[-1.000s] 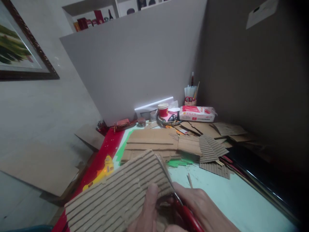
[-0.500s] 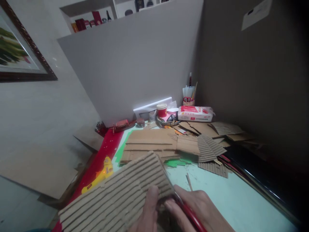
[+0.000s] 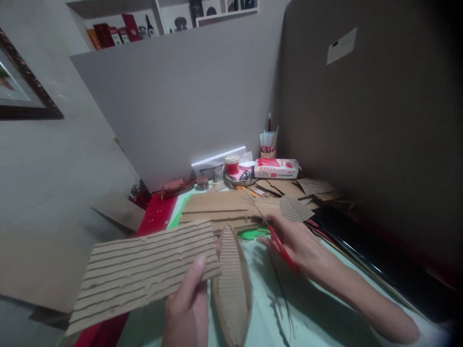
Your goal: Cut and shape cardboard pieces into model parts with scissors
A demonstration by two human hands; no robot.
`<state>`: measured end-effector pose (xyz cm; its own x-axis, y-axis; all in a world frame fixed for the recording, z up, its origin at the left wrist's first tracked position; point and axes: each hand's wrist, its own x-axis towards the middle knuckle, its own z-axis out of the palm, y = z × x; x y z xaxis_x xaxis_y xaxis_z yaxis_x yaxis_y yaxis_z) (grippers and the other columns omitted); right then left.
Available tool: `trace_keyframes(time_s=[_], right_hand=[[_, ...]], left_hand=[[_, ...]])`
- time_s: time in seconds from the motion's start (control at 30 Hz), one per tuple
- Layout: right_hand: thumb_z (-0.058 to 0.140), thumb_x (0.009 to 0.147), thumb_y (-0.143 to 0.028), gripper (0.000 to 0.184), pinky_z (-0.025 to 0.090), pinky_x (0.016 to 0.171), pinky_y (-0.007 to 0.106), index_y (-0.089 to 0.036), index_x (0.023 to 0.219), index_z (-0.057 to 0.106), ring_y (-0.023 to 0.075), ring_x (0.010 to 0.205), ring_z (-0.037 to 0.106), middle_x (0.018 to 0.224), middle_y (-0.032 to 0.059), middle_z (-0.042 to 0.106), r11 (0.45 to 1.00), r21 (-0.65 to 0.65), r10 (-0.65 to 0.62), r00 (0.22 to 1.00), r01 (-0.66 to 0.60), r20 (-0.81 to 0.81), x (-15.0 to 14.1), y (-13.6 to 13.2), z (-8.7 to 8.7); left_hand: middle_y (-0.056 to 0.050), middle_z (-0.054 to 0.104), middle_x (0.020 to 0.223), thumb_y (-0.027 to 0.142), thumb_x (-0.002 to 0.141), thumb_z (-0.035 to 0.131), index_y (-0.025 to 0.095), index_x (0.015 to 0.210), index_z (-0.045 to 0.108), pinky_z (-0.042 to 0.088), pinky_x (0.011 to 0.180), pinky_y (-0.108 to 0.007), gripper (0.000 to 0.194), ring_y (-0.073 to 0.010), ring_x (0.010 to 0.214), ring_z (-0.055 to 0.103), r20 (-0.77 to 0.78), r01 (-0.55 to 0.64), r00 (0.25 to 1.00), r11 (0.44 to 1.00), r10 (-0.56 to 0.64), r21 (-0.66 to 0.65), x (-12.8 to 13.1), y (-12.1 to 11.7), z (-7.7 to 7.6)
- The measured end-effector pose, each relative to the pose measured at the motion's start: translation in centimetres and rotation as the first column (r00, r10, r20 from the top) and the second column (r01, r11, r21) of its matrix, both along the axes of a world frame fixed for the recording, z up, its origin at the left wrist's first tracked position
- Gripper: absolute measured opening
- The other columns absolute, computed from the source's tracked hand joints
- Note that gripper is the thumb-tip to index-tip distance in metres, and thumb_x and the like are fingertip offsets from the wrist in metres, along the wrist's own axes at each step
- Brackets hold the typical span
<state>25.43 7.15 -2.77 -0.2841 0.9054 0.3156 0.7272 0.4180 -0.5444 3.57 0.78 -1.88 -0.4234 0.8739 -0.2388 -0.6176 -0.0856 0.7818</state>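
My left hand point(image 3: 188, 299) grips the right end of a ribbed corrugated cardboard piece point(image 3: 144, 270), thumb on top and the other fingers hidden beneath. In my right hand point(image 3: 289, 238) is a pair of red-handled scissors point(image 3: 283, 250), with thin blades pointing up and away, blurred by motion. The blades are apart from the held cardboard. Between the hands lies a boat-shaped cardboard form point(image 3: 234, 284), pointed at both ends, with a ribbed inside. Thin cardboard strips point(image 3: 280, 313) show on the pale green table point(image 3: 307, 308) below my right hand.
Flat cardboard sheets point(image 3: 213, 202) and a ribbed scrap point(image 3: 294, 208) lie farther back. Behind them stand a red paper cup point(image 3: 232, 166), a tissue pack point(image 3: 277, 168) and a pen holder point(image 3: 268, 152). A glossy black object point(image 3: 369, 250) borders the right side.
My right hand and the scissors have moved away from the cardboard's edge, up and forward. The held cardboard has shifted left and tilted flatter, uncovering the boat-shaped form. The camera view has shifted.
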Motion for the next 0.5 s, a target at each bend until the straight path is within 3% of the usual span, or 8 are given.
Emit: trace_keyframes(time_s=[0.07,0.2,0.27,0.37,0.5], right_hand=[[0.052,0.101,-0.028,0.007,0.041,0.057,0.029,-0.023,0.096,0.055,0.0194,0.061,0.059,0.072,0.0000,0.065,1.000,-0.014,-0.013,0.995,0.014,0.094,0.7,-0.1,-0.2],[0.056,0.101,-0.014,0.009,0.048,0.062,0.029,-0.019,0.096,0.062,0.0180,0.069,0.062,0.081,0.0012,0.067,0.999,-0.012,-0.040,0.963,0.045,0.266,1.2,-0.4,-1.1],[0.064,0.103,-0.020,0.004,0.055,0.069,0.032,-0.017,0.101,0.066,0.0174,0.076,0.066,0.090,0.0012,0.069,0.998,0.002,-0.059,0.944,0.062,0.325,1.2,-0.3,-1.8],[0.069,0.104,-0.027,0.011,0.061,0.079,0.037,-0.017,0.109,0.069,0.0187,0.086,0.070,0.101,0.0023,0.072,0.995,0.048,-0.095,0.923,0.083,0.372,1.2,-0.1,-2.6],[0.062,0.104,-0.017,0.009,0.061,0.078,0.039,-0.015,0.101,0.071,0.0227,0.088,0.071,0.101,0.0081,0.073,0.988,0.138,-0.114,0.927,0.068,0.357,0.8,-1.1,-2.8]], left_hand=[[-0.004,0.084,0.108,0.001,0.083,0.068,0.023,0.123,0.077,0.064,0.099,-0.032,0.047,-0.0248,0.115,0.077,0.047,-0.043,0.998,0.999,0.043,0.003,-0.4,0.3,1.3],[-0.003,0.083,0.087,0.000,0.087,0.066,0.019,0.099,0.081,0.064,0.086,-0.020,0.027,-0.0189,0.096,0.080,-0.021,-0.072,0.997,0.997,0.073,0.010,-1.7,0.4,2.2],[-0.003,0.082,0.080,0.000,0.086,0.068,0.018,0.087,0.081,0.065,0.081,-0.019,0.021,-0.0179,0.086,0.080,-0.064,-0.050,0.997,0.999,0.050,0.002,-2.4,0.4,1.9],[-0.006,0.081,0.074,0.003,0.083,0.071,0.015,0.075,0.081,0.066,0.073,-0.021,0.017,-0.0173,0.071,0.077,-0.123,0.010,0.992,1.000,-0.011,-0.007,-3.5,0.0,1.0],[-0.007,0.079,0.070,0.008,0.070,0.078,0.012,0.069,0.079,0.062,0.059,-0.022,0.005,-0.0176,0.065,0.072,-0.170,0.057,0.984,0.998,-0.058,-0.010,-5.0,-0.7,-0.2]])
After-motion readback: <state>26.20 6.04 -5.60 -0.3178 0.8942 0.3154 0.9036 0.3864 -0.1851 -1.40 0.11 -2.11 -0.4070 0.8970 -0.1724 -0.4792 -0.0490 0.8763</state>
